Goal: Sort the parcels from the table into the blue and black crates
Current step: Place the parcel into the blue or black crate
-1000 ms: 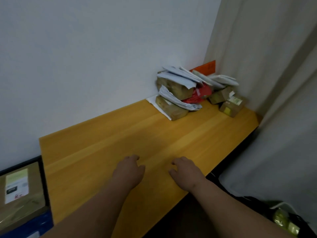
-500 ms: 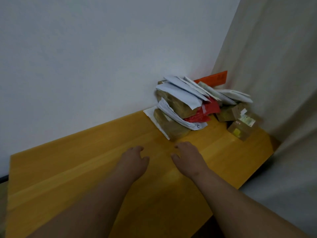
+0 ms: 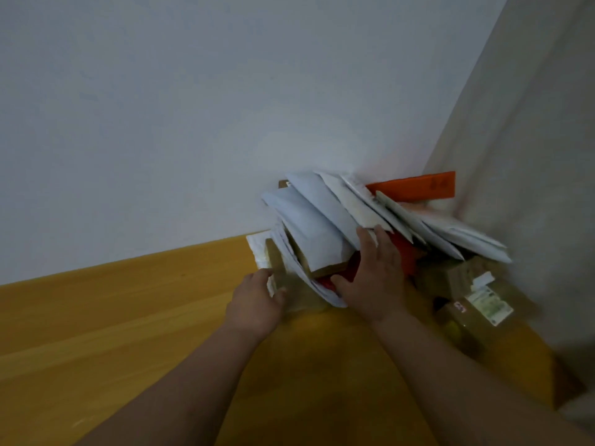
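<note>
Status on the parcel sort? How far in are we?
Barely started, by the look of it. Done: nothing visible; neither crate is in view now. In hand: the left hand touches the brown box at the front of the pile, and the right hand lies open on the red parcel; nothing is lifted. Left: the whole pile, white envelopes included, sits on the table.

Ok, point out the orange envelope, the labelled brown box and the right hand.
orange envelope (image 3: 415,187): head view, middle of its visible orange face.
labelled brown box (image 3: 489,303): head view, on its white label.
right hand (image 3: 375,278): head view, back of the hand.
</note>
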{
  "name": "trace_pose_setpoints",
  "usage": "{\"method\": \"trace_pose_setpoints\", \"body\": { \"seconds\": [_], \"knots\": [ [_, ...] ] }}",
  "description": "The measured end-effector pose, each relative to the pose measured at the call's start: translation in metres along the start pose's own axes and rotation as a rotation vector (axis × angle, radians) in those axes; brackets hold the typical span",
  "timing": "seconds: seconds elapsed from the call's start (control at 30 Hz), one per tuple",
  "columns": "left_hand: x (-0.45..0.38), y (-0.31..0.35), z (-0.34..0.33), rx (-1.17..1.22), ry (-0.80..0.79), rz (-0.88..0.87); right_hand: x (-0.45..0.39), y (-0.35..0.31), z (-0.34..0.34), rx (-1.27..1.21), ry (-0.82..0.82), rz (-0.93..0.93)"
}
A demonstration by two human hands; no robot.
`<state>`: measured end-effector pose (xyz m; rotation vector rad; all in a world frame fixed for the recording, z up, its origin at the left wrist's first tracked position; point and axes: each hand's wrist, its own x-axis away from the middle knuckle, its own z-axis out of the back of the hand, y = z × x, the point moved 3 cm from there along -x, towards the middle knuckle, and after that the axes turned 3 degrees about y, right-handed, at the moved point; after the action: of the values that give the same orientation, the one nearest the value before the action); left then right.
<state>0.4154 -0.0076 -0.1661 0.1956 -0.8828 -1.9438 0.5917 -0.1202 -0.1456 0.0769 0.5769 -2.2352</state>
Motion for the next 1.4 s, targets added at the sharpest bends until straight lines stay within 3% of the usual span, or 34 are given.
{"method": "trace_pose_setpoints", "body": {
  "seconds": [0.23, 0.43, 0.63, 0.9, 1.03, 1.3, 1.4],
  "knots": [
    [-0.016, 0.038, -0.010, 0.174, 0.116, 0.046, -0.047, 0.027, -0.018, -0.120, -0.152, 0.044],
    [-0.029, 0.057, -0.011, 0.626, 0.016, 0.161, -0.077, 0.031, -0.026, -0.179, -0.288, 0.088],
    [-0.029, 0.054, -0.012, 0.980, -0.058, 0.410, -0.060, 0.008, -0.033, -0.247, -0.390, 0.135],
    [0.010, -0.018, 0.002, 1.024, 0.021, 0.573, -0.003, -0.056, -0.061, -0.251, -0.460, 0.317],
    [0.033, -0.062, 0.016, 1.146, 0.065, 0.646, 0.032, -0.108, -0.074, -0.110, -0.508, 0.473],
    [0.079, -0.152, 0.058, 1.285, 0.325, 0.752, 0.102, -0.182, -0.096, 0.046, -0.695, 0.617],
    [0.093, -0.182, 0.071, 1.161, 0.449, 0.756, 0.122, -0.196, -0.102, 0.069, -0.786, 0.619]
  ]
}}
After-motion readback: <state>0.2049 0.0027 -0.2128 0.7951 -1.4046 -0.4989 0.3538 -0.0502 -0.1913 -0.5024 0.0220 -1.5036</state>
